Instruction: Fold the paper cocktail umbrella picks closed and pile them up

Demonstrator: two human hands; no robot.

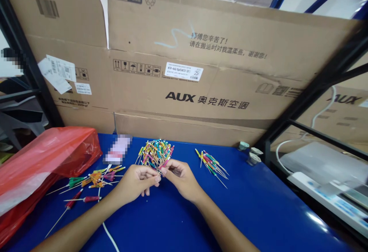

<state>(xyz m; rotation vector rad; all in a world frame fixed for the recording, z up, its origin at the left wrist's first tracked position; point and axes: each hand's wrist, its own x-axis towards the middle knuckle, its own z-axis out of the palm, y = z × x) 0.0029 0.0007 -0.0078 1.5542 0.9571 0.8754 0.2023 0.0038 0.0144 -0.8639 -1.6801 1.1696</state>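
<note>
Left hand (135,183): fingers pinched closed on colour-tipped picks (155,154)
Right hand (181,179): pinched on the same bunch
Blue table (258,210): more picks lying left and right

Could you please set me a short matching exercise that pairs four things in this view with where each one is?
Things:
1. Red plastic bag
2. Small bunch of coloured-tipped sticks
3. White power strip
4. AUX cardboard carton

Places:
A. Behind the blue table
B. On the table's left end
C. On the table, right of the right hand
D. Beyond the table's right edge, lower down

Pairs: 1-B, 2-C, 3-D, 4-A.
</note>
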